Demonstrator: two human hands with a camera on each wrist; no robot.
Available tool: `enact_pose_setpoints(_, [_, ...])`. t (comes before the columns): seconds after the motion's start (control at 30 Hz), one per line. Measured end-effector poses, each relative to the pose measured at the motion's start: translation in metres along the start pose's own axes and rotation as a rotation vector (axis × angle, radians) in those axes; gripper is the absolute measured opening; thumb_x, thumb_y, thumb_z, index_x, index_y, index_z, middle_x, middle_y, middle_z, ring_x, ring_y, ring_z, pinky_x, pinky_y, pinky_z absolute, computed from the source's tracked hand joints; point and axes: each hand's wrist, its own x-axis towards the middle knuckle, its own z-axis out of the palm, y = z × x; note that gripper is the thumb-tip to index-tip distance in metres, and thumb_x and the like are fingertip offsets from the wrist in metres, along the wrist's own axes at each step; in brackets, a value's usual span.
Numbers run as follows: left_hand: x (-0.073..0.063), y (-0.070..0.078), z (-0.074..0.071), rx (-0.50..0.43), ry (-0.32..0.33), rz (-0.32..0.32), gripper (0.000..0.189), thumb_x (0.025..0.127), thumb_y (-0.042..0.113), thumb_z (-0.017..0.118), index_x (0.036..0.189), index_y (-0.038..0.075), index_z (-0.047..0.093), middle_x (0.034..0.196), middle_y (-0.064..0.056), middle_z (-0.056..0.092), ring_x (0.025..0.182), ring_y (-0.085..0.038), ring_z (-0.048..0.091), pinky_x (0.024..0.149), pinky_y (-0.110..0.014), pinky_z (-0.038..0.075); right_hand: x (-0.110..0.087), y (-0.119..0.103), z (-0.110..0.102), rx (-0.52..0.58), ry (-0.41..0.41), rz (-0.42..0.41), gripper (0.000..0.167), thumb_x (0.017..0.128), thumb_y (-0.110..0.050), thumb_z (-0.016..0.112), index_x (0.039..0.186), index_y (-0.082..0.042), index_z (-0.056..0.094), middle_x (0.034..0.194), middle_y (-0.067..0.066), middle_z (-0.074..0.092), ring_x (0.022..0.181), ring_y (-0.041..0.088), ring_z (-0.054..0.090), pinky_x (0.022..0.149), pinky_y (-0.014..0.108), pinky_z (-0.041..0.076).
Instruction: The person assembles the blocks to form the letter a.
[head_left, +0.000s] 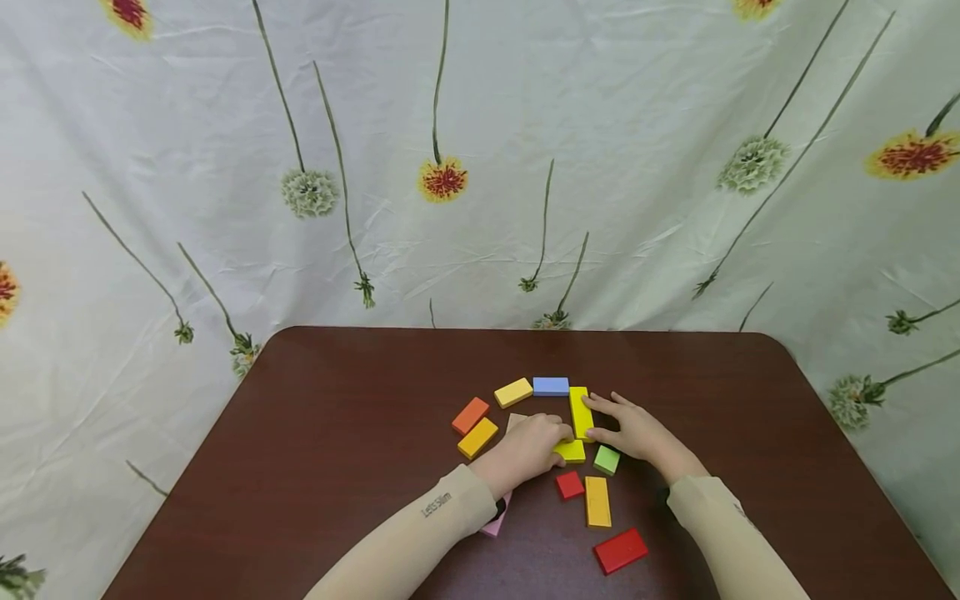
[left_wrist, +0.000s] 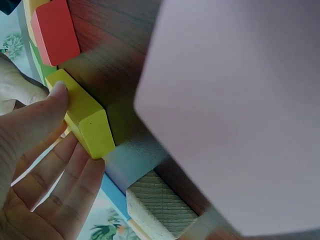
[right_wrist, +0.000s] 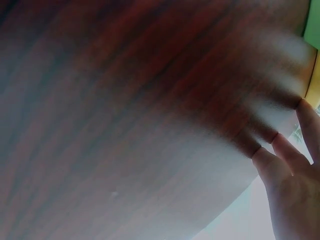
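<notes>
My left hand [head_left: 528, 450] pinches a yellow block [head_left: 572, 452] between thumb and fingers, low over the dark table. In the left wrist view the thumb lies on one side of this yellow block [left_wrist: 89, 112], with the fingers against its other side. A longer bright yellow block [head_left: 580, 412] lies just beyond it. My right hand [head_left: 633, 429], fingers spread and fairly straight, has its fingertips at the right side of that longer block. A green block [head_left: 607, 460] lies just below the right thumb. The left hand and wrist partly cover a pale block [head_left: 516, 420] and a pink block [head_left: 492, 527].
At the far side lie a blue block [head_left: 551, 387] and a light yellow block [head_left: 513, 392]. Orange [head_left: 470, 415] and amber [head_left: 477, 437] blocks are to the left. Nearer are a small red block [head_left: 569, 485], an amber-yellow block [head_left: 597, 502] and a larger red block [head_left: 621, 551].
</notes>
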Motion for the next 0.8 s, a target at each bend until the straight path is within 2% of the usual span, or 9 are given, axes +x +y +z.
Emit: enact_pose_setpoints(0.8, [0.0,0.0013,-0.0034,0.021,-0.011,0.001,0.033,0.085,0.027,0.078,0.115,0.016,0.072,0.103,0.003,0.069,0.09,-0.01,0.063,0.081,-0.019,0.051,-0.0001,-0.002,0.0001,0.004,0.006,0.001,0.065,0.091,-0.041,0.067,0.148,-0.016,0.047,0.154,0.016,0.041,0.144,0.048,0.027,0.105,0.069,0.034])
